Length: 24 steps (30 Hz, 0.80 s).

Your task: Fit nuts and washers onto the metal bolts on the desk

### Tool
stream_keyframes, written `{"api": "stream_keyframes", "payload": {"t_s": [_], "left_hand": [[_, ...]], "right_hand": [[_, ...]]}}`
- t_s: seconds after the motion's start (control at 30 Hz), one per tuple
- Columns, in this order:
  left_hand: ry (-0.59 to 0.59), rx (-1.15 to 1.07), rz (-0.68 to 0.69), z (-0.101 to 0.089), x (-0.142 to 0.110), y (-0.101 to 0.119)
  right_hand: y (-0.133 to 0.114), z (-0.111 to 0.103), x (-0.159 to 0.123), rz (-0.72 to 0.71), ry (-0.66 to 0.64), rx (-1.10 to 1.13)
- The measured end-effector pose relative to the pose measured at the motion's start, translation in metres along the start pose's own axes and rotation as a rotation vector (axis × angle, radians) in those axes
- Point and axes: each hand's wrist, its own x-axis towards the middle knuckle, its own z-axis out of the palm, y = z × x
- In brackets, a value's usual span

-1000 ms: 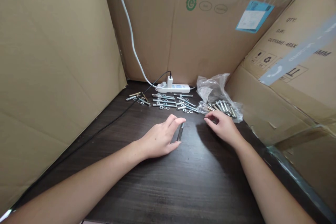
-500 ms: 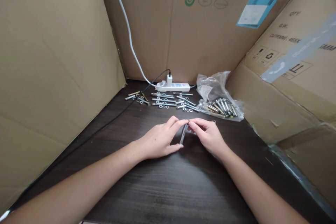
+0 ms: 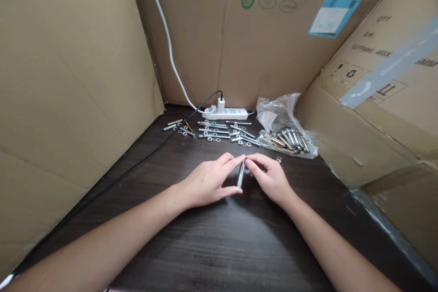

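Observation:
My left hand (image 3: 207, 181) holds a silver expansion bolt (image 3: 241, 176) by its two ends, the index fingertip at the upper end and the thumb at the lower one. At that upper end, the thumb and fingers of my right hand (image 3: 268, 175) are closed in a pinch. Whether a small part sits between those right fingertips is hidden. A small metal ring (image 3: 279, 159), a washer by its look, lies on the table just beyond my right hand.
Rows of bolts, nuts and washers (image 3: 214, 131) lie farther back, with a smaller group (image 3: 179, 127) to their left. A clear plastic bag (image 3: 285, 123) holds more bolts. Behind stands a power strip (image 3: 231, 113); its black cable (image 3: 150, 154) crosses the left side. Cardboard walls (image 3: 191, 45) enclose the table.
My right hand has moved left from near the bag to the bolt's upper end and pinches there. The bolt has tilted slightly in my left hand. The ring on the table has come into clearer view.

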Motion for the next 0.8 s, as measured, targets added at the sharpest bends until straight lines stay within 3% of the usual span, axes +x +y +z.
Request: {"api": "stream_keyframes", "payload": {"t_s": [0.17, 0.43, 0.8], "left_hand": [[0.008, -0.023, 0.01, -0.0002, -0.0001, -0.0004], [0.04, -0.056, -0.03, 0.0017, 0.0003, 0.0007], [0.013, -0.085, -0.032, 0.0037, 0.0, -0.0012]], "right_hand": [[0.0022, -0.0007, 0.0005, 0.013, -0.003, -0.009], [-0.0039, -0.0053, -0.0004, -0.115, -0.05, -0.169], [-0.0044, -0.0039, -0.0013, -0.15, -0.087, -0.181]]}}
